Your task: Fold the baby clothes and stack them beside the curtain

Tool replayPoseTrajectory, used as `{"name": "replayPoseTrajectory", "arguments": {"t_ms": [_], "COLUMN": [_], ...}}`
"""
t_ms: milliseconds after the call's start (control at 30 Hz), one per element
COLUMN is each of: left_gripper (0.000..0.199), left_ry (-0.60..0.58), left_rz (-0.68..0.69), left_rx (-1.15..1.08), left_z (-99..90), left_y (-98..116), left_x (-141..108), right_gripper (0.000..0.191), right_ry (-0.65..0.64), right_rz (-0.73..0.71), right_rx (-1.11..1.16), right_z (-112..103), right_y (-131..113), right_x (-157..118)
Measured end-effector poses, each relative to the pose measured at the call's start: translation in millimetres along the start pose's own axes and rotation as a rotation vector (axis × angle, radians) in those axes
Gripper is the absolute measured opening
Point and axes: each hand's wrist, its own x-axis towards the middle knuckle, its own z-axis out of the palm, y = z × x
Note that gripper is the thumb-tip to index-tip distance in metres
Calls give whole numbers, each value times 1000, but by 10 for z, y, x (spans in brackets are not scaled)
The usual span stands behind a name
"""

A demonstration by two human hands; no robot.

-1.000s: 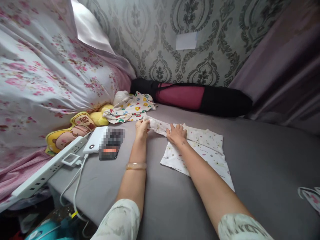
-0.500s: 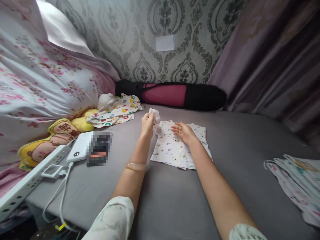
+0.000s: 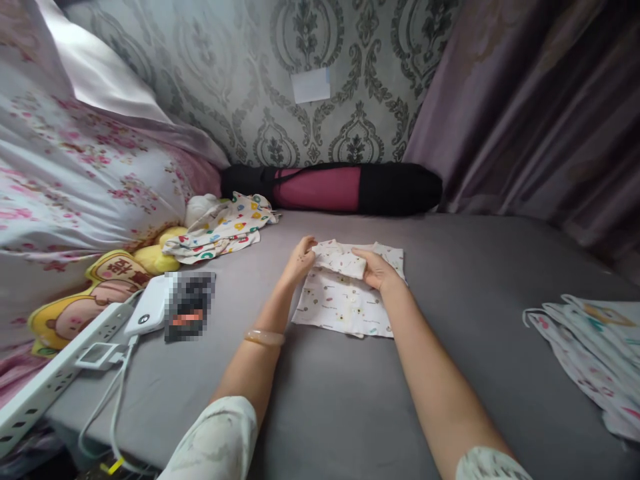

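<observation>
A white printed shirt (image 3: pixel 345 307) lies flat on the grey sheet in front of me. Just above its upper part is a smaller folded piece of printed cloth (image 3: pixel 340 261), stretched between my hands. My left hand (image 3: pixel 300 259), with a bangle on the wrist, is closed on the left end of this piece. At its right end my right hand (image 3: pixel 376 268) grips it between thumb and fingers. Whether the folded piece is part of the shirt cannot be made out.
A black and maroon long bag (image 3: pixel 320 189) lies along the wall. At left are a patterned cloth (image 3: pixel 225 230), yellow plush (image 3: pixel 107 283), white power bank (image 3: pixel 147 305), power strip (image 3: pixel 60 373) and cables. Folded clothes (image 3: pixel 595 360) sit at the right edge.
My right hand, open before, has closed on the cloth. The crumpled piece held up by my left hand is now spread between both hands over the shirt. The view has shifted slightly.
</observation>
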Motion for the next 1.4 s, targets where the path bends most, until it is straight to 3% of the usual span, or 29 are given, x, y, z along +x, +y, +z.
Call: {"name": "replayPoseTrajectory", "arguments": {"t_ms": [100,167,300,667,833,933,1067,1400], "left_gripper": [58,57,53,55,52,51,52,56], "left_ry": [-87,-117,-154,-231,-177,-129,-197,-279], "left_rz": [18,0,13,42,71,179,270,160], "left_rx": [223,345,490,629,642,687,801,924], "left_z": [56,108,174,177,185,268,430,494], "left_y": [-111,-153,-200,-205,-141,-22,61,-89], "left_x": [-36,-61,-103,-125,-135,-167,-178,-119], "right_gripper": [58,66,65,71,61,54,51,55], "right_ry": [93,154,226,354,433,342,166,123], "right_rz": [-50,-187,-378,-432,-473,-524,-561,-454], "right_rx": [-156,-347,-666,-1140,-1322,-1411,-1480,-1574], "right_z": [-72,-130,-216,-283,-203,-45,150,158], "right_y": [4,-12,-20,168,108,101,191,378], "right_x": [33,66,149,151,32,-30,-85,-48]}}
